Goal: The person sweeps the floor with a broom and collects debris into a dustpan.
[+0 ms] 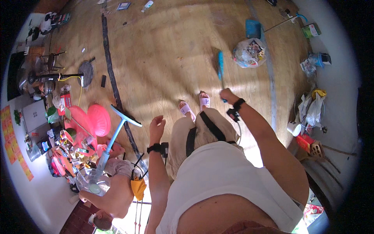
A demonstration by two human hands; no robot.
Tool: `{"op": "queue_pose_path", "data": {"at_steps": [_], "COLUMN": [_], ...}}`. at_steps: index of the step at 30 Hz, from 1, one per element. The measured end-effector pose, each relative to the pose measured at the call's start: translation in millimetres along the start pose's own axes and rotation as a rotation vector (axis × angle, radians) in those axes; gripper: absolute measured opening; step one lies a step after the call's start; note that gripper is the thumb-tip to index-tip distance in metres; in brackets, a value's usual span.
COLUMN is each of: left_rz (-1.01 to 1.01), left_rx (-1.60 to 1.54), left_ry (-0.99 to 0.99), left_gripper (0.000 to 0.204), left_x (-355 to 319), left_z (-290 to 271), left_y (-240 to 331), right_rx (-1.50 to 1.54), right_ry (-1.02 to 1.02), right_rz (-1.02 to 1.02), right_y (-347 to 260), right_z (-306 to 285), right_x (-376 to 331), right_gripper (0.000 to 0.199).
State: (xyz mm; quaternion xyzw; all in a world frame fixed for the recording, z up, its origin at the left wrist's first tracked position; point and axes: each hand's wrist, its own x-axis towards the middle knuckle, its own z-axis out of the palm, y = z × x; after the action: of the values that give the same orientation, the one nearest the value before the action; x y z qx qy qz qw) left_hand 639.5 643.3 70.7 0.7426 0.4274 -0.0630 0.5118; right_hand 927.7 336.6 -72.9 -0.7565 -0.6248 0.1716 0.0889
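Note:
A broom with a blue head (221, 64) rests on the wooden floor in front of my feet. My right hand (229, 96) is wrapped round its thin handle, and a bit of blue shows under the fist. My left hand (157, 125) hangs beside my left thigh with its fingers loosely bent and apart, nothing in it. Ahead and right of the broom stands a clear plastic bag of rubbish (249, 53). Behind that bag lies a blue dustpan (254, 29) with a long handle.
At lower left another person (119, 187) bends over a clear bin (93, 181), beside a light-blue floor squeegee (117, 134). Red stools (99, 120) and a cluttered table stand there. A black fan (85, 74) is further ahead. Bags and a white bucket (293, 128) line the right wall.

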Motion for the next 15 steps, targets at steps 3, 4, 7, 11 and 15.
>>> {"op": "queue_pose_path", "data": {"at_steps": [3,4,7,11,15], "left_rz": [-0.036,-0.063,-0.056,-0.046,0.027], "left_rx": [0.028,0.004,0.033,0.123,0.168], "left_ry": [-0.008,-0.017,-0.066,0.002,0.048], "left_gripper": [0.029,0.029,0.029,0.023,0.020], "left_x": [-12.3,-14.9,-14.5,4.3,34.8], "left_z": [-12.5,-16.0,-24.5,-22.8,-16.4], "left_y": [-26.8,-42.3,-61.1,-30.5,12.6], "right_rx": [-0.034,-0.108,0.263,1.490,1.406], "right_ry": [0.022,-0.037,0.279,0.228,0.209], "right_rz": [0.075,0.120,-0.222,0.913,1.084], "right_y": [-23.4,-28.4,-7.4,-23.4,-58.4], "right_z": [-2.7,-7.0,-23.2,-36.9,-71.3], "right_x": [64.7,77.3,70.6,22.0,-46.8], "right_gripper": [0.009,0.009,0.009,0.020,0.019]}}
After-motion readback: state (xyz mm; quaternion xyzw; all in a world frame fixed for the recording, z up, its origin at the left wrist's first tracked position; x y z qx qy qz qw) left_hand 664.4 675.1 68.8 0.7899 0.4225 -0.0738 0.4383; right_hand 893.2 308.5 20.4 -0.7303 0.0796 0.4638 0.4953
